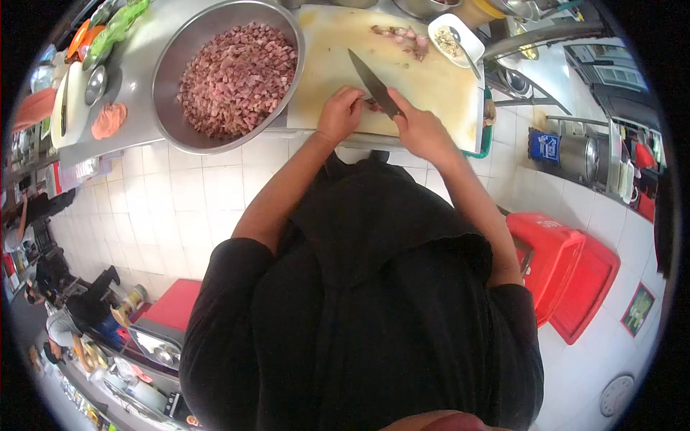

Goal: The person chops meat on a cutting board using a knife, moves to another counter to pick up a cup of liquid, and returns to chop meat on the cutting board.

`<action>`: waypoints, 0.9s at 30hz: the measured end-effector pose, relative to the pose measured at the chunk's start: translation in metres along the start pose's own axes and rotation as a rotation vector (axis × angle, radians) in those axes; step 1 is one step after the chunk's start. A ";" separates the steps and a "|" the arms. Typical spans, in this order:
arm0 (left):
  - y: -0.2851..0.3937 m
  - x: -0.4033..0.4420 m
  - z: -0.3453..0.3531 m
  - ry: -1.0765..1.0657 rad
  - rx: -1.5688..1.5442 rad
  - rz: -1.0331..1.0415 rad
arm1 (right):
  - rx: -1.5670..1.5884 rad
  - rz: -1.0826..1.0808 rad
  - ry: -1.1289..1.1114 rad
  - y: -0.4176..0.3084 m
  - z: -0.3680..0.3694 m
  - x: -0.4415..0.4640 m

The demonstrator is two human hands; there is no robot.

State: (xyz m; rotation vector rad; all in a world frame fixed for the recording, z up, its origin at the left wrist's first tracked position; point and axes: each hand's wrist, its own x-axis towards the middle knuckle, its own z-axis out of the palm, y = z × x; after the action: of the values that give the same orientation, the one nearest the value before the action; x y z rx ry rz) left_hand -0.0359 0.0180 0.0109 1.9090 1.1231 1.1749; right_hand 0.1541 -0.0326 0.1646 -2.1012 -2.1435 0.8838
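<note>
My right hand (pixel 425 134) is closed around the handle of a kitchen knife (pixel 370 80), its broad blade pointing up and left over the cutting board (pixel 323 54). Close to the blade's heel lies a small reddish piece of meat (pixel 374 105). The curled fingers of my left hand (pixel 341 113) pinch that piece's left end, partly hiding it. Farther up the board are several reddish strips of meat (pixel 410 39). Left of the board stands a large steel bowl (pixel 164 75) heaped with diced meat (pixel 241 79).
A white dish (pixel 437 30) with a spoon sits at the board's far right corner. On the steel counter (pixel 136 72) at left are a ladle (pixel 95 85) and a pinkish cloth (pixel 109 121). A red bin (pixel 557 266) stands behind me at right. Other people work at lower left.
</note>
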 end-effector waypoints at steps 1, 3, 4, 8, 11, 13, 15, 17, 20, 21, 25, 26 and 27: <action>0.001 0.000 -0.002 0.023 0.002 -0.003 | 0.038 -0.016 0.061 0.005 0.015 -0.002; 0.004 -0.001 -0.005 0.083 -0.004 0.007 | 0.124 -0.045 0.184 0.025 0.063 -0.006; 0.003 -0.004 -0.004 0.105 -0.009 0.016 | 0.151 -0.015 0.165 0.023 0.072 -0.010; -0.008 -0.009 0.001 0.114 0.012 0.016 | 0.082 -0.099 0.214 0.028 0.071 0.005; -0.017 -0.008 0.003 0.145 -0.086 -0.048 | 0.054 -0.086 0.175 0.013 0.037 0.008; -0.005 -0.005 -0.007 0.148 -0.105 -0.097 | 0.050 -0.033 0.114 0.005 0.028 0.006; -0.002 -0.002 -0.009 0.145 -0.093 -0.079 | 0.056 0.035 0.108 0.003 0.048 -0.004; -0.001 -0.007 -0.011 0.109 -0.050 -0.081 | 0.061 0.035 0.135 0.009 0.076 -0.008; -0.002 -0.006 -0.012 0.032 0.027 -0.065 | 0.122 -0.053 0.222 0.020 0.089 0.002; 0.000 -0.008 -0.011 0.011 0.027 -0.054 | 0.185 -0.063 0.224 0.024 0.082 0.005; -0.003 -0.001 -0.010 0.035 0.080 0.134 | 0.365 -0.013 0.311 0.032 0.051 -0.005; -0.004 0.000 -0.009 0.026 0.093 0.165 | 0.344 0.001 0.326 0.032 0.041 -0.012; -0.004 0.002 -0.007 0.013 0.106 0.196 | 0.334 0.038 0.296 0.035 0.038 -0.013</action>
State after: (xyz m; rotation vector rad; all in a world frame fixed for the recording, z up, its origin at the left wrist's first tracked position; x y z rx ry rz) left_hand -0.0433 0.0221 0.0106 2.1348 1.0422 1.2550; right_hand 0.1728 -0.0613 0.1236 -1.9664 -1.6870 0.8056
